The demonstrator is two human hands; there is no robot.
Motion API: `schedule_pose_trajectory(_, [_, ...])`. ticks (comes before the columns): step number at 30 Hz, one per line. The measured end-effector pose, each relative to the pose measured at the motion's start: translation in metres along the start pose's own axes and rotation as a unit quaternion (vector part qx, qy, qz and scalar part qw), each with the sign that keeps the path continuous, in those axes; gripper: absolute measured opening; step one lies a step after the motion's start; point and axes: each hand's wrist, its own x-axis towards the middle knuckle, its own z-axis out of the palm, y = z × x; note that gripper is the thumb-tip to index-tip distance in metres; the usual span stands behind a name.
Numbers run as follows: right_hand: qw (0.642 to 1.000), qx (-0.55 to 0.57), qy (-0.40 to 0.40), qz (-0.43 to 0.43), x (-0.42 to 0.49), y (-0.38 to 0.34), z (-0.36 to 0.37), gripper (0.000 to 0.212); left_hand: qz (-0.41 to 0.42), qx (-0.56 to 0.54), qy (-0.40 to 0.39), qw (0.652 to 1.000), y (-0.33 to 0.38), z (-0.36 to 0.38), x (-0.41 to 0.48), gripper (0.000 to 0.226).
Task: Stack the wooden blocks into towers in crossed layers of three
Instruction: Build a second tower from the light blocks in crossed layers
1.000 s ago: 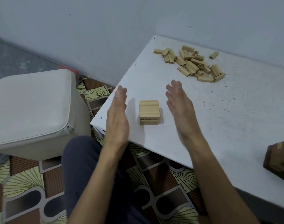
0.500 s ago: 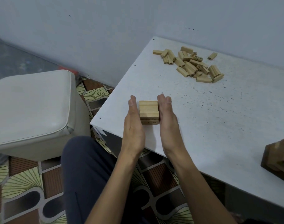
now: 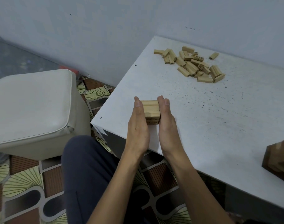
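- Two hands work here: left hand (image 3: 138,128) and right hand (image 3: 167,126) are flat, fingers straight, each palm pressed on one side of the stack (image 3: 151,113); nothing is pinched
- Stack sits on the table (image 3: 210,126) near its left front corner, a little left of the frame's middle; top layer shows three blocks (image 3: 150,103) side by side, lower layers show at the front, how many I cannot tell
- Handling, as I judge: blocks are small, light, stiff plain wood, not fragile, with smooth faces that slide easily; nothing joins the layers, so a push from one side only would shift or turn a layer
- Where to hold: equal pressure from two opposite sides, flat and low, as the palms do now; a single block is better taken by its long sides between thumb and finger and laid down, not dropped
- Pile (image 3: 190,66) of loose blocks lies in the upper right of the frame, well apart from the stack
- Writing: small dark numbers are printed on the ends of some blocks in the pile; one looks like 20, another perhaps 50, the rest too small to read; faint marks on the stack's front cannot be read; no brand is seen
- Dark tower (image 3: 280,160) is cut by the right edge of the frame
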Motion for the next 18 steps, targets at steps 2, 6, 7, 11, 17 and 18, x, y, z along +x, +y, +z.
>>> schedule_pose_trajectory(2, [1.0, -0.003, 0.002, 0.001, 0.0012, 0.0019, 0.0003, 0.087, 0.0, 0.002, 0.0, 1.0, 0.0, 0.0001, 0.0, 0.086])
schedule_pose_trajectory(6, [1.0, -0.002, 0.001, -0.002, 0.0029, 0.0044, -0.0002, 0.084, 0.001, 0.006, 0.0, 1.0, 0.0002, 0.0011, 0.001, 0.086])
schedule_pose_trajectory(7, [1.0, -0.004, 0.002, -0.002, 0.0031, 0.0049, 0.0, 0.082, 0.001, 0.005, -0.001, 1.0, 0.0002, 0.0012, 0.0014, 0.086])
schedule_pose_trajectory(11, [1.0, -0.011, 0.001, 0.0, 0.002, 0.0037, -0.0005, 0.084, -0.001, 0.005, 0.004, 1.0, 0.0005, 0.0007, 0.0015, 0.087])
schedule_pose_trajectory(17, [1.0, -0.007, 0.002, 0.004, 0.0007, 0.0026, -0.0002, 0.083, 0.002, 0.0, 0.015, 1.0, 0.0009, 0.0014, 0.0019, 0.085])
schedule_pose_trajectory(18, [1.0, -0.006, 0.002, 0.003, 0.0007, 0.0029, 0.0001, 0.084, 0.004, -0.001, 0.018, 1.0, 0.0012, 0.0017, 0.0016, 0.086])
